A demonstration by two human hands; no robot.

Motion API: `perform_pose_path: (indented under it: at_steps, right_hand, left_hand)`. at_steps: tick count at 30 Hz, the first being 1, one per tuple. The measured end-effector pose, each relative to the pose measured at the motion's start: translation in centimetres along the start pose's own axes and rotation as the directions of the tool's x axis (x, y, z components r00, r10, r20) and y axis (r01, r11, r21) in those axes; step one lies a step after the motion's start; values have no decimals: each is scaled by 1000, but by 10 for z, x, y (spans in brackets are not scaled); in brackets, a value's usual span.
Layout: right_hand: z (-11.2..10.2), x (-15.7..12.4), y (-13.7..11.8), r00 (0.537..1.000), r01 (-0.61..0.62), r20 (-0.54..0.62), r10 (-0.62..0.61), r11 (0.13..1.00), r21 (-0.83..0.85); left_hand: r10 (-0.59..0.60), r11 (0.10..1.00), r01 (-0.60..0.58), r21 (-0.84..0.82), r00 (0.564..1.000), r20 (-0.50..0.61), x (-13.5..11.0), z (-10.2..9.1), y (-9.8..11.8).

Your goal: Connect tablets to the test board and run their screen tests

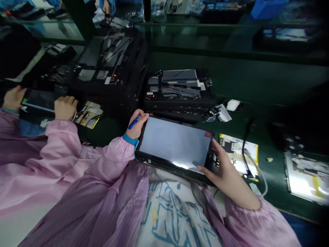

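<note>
A tablet-like screen panel (176, 142) with a black frame and a pale lit display is tilted toward me at the table's front edge. My left hand (137, 125) grips its left edge and also has a blue pen (134, 122) tucked between the fingers. A blue band circles that wrist. Around the panel's right edge my right hand (219, 163) is closed, its thumb lying over the lower right of the display. A small red tab (208, 134) marks the panel's upper right corner. The fingers behind the panel are hidden.
Stacked black device housings (177, 85) stand behind the panel, with a taller stack (102, 65) to their left. A battery pack with circuit board (231, 147) and cable lies at right, beyond it a silver unit (307, 178). At left a co-worker's hands (65, 107) hold another screen.
</note>
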State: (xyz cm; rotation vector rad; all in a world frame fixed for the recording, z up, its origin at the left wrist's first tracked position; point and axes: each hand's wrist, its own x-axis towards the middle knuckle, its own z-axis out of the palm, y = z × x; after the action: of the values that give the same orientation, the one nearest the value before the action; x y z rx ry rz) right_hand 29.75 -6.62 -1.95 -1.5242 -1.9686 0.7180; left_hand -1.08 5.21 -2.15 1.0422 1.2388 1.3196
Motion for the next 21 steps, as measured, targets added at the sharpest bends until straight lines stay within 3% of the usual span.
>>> perform_pose_path:
  at_steps: [11,21]
  right_hand:
    - [-10,12,1,996,51,74,-49,998,-33]
    - [-15,11,12,992,-9,124,7,1000,12]
  left_hand:
    - [15,1000,-15,-7,1000,-5,1,-1,-2]
    - [-67,997,68,-21,997,26,3,2,0]
